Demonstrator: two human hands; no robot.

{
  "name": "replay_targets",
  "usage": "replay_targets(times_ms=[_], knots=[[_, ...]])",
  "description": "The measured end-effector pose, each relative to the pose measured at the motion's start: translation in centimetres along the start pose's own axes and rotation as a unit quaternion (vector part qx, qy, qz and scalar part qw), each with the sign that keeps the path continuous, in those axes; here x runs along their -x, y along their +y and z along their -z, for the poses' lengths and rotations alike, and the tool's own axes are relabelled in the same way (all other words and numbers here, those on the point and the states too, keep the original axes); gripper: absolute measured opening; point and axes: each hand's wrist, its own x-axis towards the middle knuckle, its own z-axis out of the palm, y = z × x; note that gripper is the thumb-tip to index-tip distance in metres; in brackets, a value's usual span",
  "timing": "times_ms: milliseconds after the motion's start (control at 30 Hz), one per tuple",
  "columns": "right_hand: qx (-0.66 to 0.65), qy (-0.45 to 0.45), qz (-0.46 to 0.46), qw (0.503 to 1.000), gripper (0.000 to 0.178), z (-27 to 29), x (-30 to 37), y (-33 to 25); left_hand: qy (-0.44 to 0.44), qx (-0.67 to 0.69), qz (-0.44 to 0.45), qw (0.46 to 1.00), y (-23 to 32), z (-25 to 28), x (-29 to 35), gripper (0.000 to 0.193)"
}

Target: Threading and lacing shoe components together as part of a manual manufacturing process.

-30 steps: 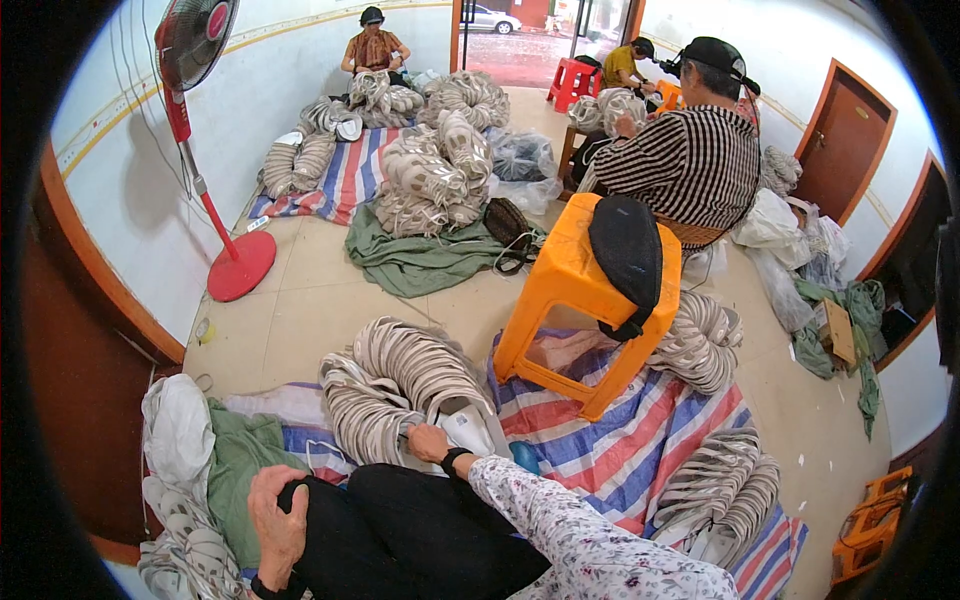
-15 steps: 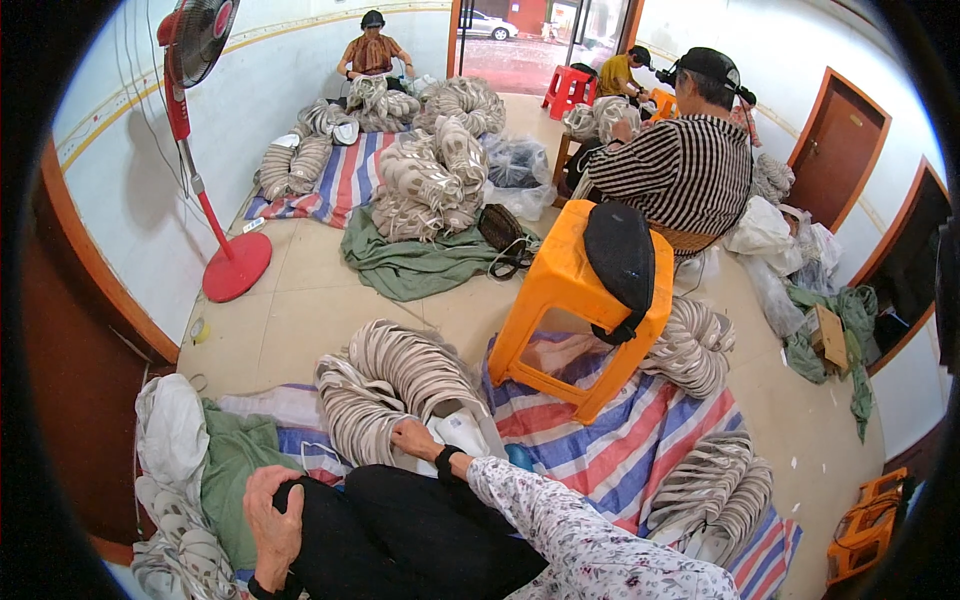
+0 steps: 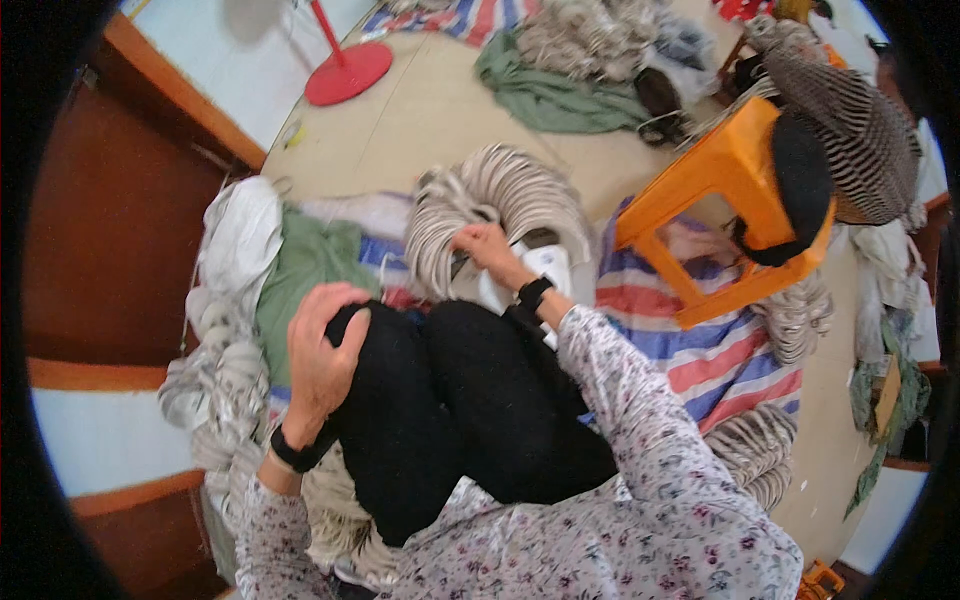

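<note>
My left hand [image 3: 325, 345] rests on my left knee, clad in black cloth [image 3: 400, 420], with the thumb spread from the fingers and nothing held. My right hand [image 3: 486, 250] reaches forward to a curved double row of nested beige shoe uppers [image 3: 525, 195] on the floor. Its fingers are bent together against the inner side of the left row; what they pinch, if anything, is hidden. White pieces [image 3: 545, 265] lie just right of that hand, at the row's near end. Dark bands circle both wrists.
An orange stool [image 3: 735, 190] bearing a black bag [image 3: 800, 185] stands on a striped sheet [image 3: 670, 290] at right. More uppers [image 3: 755, 450] lie nearby. Green cloth [image 3: 310, 260] and a white sack [image 3: 240, 235] are at left. Beyond are a red fan base [image 3: 348, 73] and a person in stripes [image 3: 850, 130].
The view has tilted down and swung, so the room's far end is mostly out of sight. My left hand stays on the knee; my right hand stays at the row of uppers.
</note>
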Motion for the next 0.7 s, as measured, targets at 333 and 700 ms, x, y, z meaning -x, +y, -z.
replay_targets(times_ms=[333, 700], knots=[[0.08, -0.154, -0.148, 0.974, 0.021, 2.9, 6.2, 1.8, -0.036, -0.037, 0.017, 0.999, 0.4, 0.0, -0.4, 0.019], [0.136, 0.135, -0.167, 0.967, 0.03, 12.5, 16.0, 7.4, -0.046, -0.045, 0.022, 0.998, 1.0, -0.3, -0.7, 0.02]])
